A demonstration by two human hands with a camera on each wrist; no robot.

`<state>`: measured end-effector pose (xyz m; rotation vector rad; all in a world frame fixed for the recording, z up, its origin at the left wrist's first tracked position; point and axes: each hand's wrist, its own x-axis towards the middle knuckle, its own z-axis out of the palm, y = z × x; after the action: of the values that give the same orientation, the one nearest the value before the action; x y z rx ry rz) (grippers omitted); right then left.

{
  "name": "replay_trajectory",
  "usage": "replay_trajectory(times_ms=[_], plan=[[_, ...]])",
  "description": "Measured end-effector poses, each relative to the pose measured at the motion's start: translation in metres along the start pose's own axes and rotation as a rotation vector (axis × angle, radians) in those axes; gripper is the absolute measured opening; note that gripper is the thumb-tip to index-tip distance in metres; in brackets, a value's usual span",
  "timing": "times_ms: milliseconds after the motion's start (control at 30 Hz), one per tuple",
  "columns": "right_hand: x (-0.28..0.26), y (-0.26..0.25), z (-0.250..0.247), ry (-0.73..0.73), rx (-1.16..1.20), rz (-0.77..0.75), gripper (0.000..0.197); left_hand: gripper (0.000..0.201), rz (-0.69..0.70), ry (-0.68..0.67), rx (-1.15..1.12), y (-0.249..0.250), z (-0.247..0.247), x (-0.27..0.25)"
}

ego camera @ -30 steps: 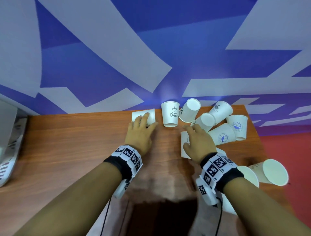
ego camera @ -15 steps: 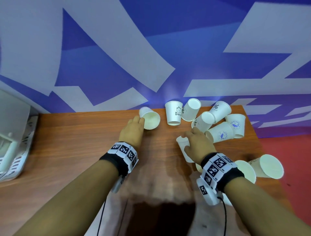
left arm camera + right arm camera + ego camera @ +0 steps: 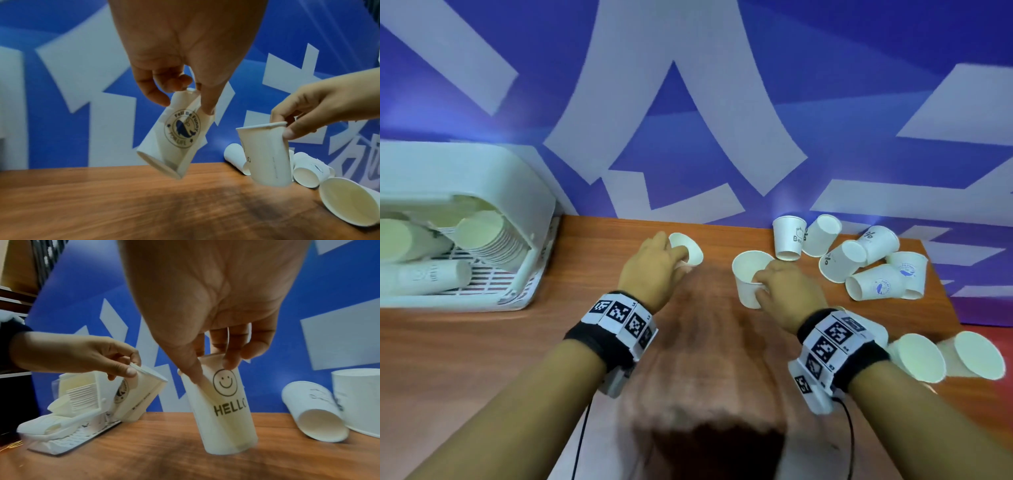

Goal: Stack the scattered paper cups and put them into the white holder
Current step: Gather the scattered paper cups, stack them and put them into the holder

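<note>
My left hand [image 3: 671,258] pinches the rim of a whale-logo paper cup [image 3: 176,134], which hangs tilted above the wooden table [image 3: 482,342]. My right hand [image 3: 765,279] grips a "HELLO" smiley cup [image 3: 224,402] by its rim, upright and just above the table. The two held cups are apart, the left cup [image 3: 688,248] to the left of the right cup [image 3: 746,284]. The white holder [image 3: 530,178] stands at the far left against the wall, with stacks of cups lying in it.
Several loose cups [image 3: 859,260] lie and stand in a cluster at the table's back right. Two more cups [image 3: 917,356] lie on their sides near the right edge by my right wrist. A blue and white wall runs along the back.
Both hands have lifted their cups off the table and turned them mouth-up. My view has swung left, so the white holder is now in full view.
</note>
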<state>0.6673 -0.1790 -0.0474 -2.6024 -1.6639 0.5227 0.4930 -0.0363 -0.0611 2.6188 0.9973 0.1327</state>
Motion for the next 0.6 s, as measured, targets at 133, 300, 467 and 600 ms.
replay_trajectory(times_ms=[133, 300, 467, 600], plan=[[0.001, -0.050, -0.003, 0.046, -0.025, -0.074, 0.028, 0.026, -0.028, 0.074, 0.009, -0.041, -0.027, -0.036], [-0.010, -0.125, 0.000, 0.085, -0.046, -0.116, 0.026, 0.024, -0.017, 0.096, -0.002, -0.094, -0.058, -0.076], [-0.022, -0.203, 0.010, 0.090, -0.036, -0.140, 0.024, 0.024, 0.010, 0.034, 0.011, -0.151, -0.092, -0.117], [-0.027, -0.264, 0.024, 0.112, -0.025, -0.160, 0.022, 0.022, -0.011, 0.034, 0.058, -0.203, -0.114, -0.149]])
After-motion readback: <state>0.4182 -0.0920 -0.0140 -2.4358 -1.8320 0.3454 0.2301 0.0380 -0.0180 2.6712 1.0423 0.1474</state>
